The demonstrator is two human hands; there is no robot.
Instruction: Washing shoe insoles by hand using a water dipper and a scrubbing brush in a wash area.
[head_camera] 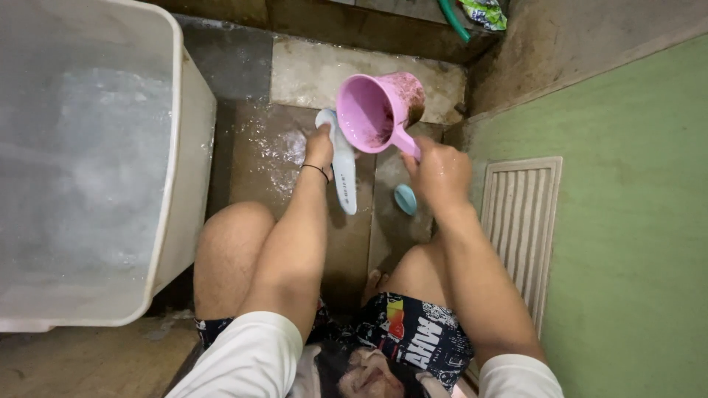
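My right hand (439, 173) grips the handle of a pink plastic dipper (376, 110), tilted with its mouth toward me and dark residue inside. My left hand (320, 146) holds a long pale blue-white object (344, 173), seemingly a sandal or brush, standing on the wet floor just below the dipper. A thin black band circles my left wrist. A small light blue oval object (405, 199) lies on the floor below my right hand. I am squatting, knees bare.
A large white tub (173, 147) of soapy water stands at the left. A green wall (634, 221) with a ridged cream panel (520, 221) is on the right. A green hose (453, 18) lies at the top. Floor tiles are wet with foam.
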